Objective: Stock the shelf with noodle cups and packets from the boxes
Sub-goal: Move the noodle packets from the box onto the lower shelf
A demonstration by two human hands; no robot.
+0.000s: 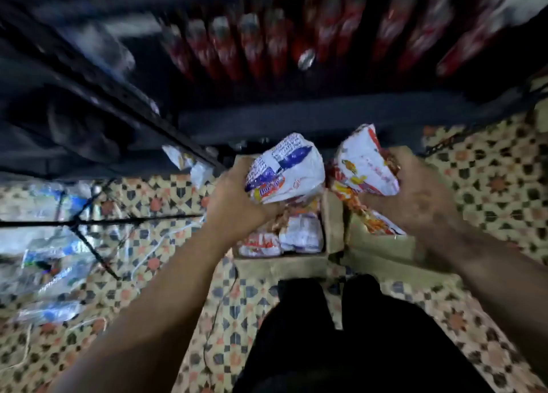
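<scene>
One head-worn camera looks steeply down and forward from close above both forearms, with the patterned floor near and the dark shelf far.

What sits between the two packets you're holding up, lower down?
In the head view, an upright cardboard flap of the open brown box stands below the gap between the blue-and-white packet and the red-and-white packet.

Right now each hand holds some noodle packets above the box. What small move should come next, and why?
Probably lift both bundles forward to the dark shelf. The left hand grips the white-and-blue packets, the right hand grips the white-and-red packets, and both are already clear of the open box.
</scene>
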